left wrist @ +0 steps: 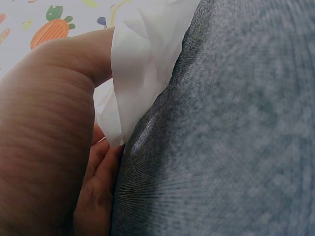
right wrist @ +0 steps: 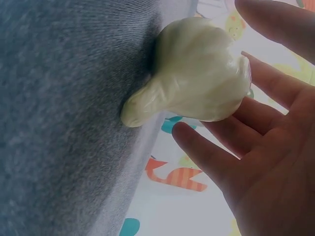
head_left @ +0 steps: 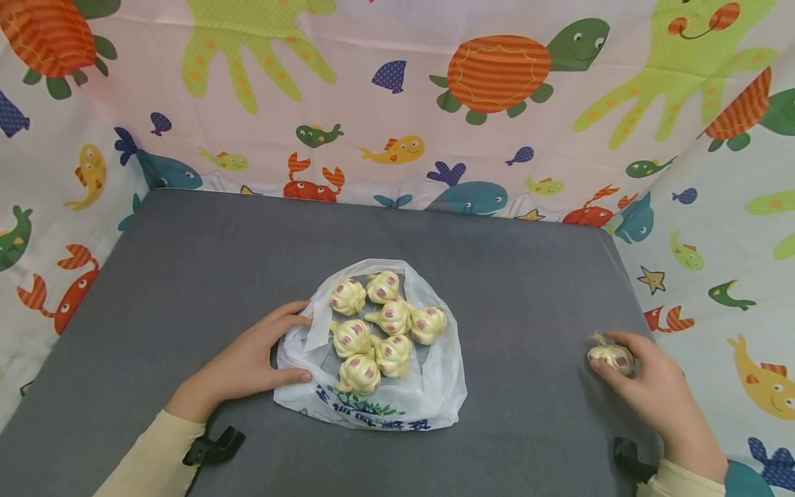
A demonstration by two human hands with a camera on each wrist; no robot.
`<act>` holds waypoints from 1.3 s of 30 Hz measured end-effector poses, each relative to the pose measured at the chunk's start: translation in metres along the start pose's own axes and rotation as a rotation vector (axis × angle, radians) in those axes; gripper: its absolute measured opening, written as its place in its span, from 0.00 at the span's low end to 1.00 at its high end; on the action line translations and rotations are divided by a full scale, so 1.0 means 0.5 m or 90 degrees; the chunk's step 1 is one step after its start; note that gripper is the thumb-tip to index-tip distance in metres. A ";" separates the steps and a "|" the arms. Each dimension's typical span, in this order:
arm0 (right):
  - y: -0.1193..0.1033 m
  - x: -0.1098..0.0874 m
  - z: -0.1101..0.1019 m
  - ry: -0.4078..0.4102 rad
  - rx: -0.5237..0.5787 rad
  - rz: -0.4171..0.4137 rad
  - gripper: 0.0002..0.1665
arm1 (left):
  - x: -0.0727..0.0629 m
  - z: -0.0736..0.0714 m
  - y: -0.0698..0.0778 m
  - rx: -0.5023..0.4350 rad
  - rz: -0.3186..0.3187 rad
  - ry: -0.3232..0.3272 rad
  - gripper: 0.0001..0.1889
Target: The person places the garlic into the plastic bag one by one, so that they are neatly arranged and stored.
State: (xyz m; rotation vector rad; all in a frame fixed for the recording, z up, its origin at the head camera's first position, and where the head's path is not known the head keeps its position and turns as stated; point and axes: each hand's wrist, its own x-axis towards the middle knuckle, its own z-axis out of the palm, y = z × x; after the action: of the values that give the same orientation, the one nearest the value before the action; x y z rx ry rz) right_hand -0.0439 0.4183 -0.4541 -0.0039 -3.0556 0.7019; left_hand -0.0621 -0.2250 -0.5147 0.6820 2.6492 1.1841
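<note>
A white plastic bag (head_left: 444,397) with dark print lies open, with several pale, purple-marked garlic bulbs (head_left: 360,373) inside. My left hand (head_left: 251,362) holds the bag's left side, fingers at the far edge and thumb at the near edge. In the left wrist view the white plastic (left wrist: 142,64) lies between thumb and fingers. Far to the right, one single garlic bulb (head_left: 611,358) rests on the grey table, its stem down against the cloth in the right wrist view. My right hand (head_left: 661,390) is around it, fingers (right wrist: 273,83) spread at its upper side, thumb apart from it.
The grey table (head_left: 522,297) spreads between the bag and the single bulb. A curtain (head_left: 261,148) printed with sea animals rises behind the far edge and along both sides. Dark wrist bands (head_left: 214,445) are on both forearms.
</note>
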 end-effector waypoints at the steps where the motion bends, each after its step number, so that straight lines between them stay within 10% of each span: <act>1: 0.001 -0.001 0.001 -0.004 -0.001 0.004 0.36 | 0.000 0.000 0.000 0.002 0.000 0.000 0.41; 39: 0.018 -0.006 0.007 -0.028 -0.005 0.025 0.36 | 0.000 0.001 0.003 0.002 -0.003 0.002 0.41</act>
State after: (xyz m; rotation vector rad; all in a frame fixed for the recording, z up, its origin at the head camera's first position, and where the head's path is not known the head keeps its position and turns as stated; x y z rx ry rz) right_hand -0.0411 0.4250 -0.4610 -0.0500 -3.1085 0.7005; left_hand -0.0616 -0.2240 -0.5140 0.6744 2.6540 1.1801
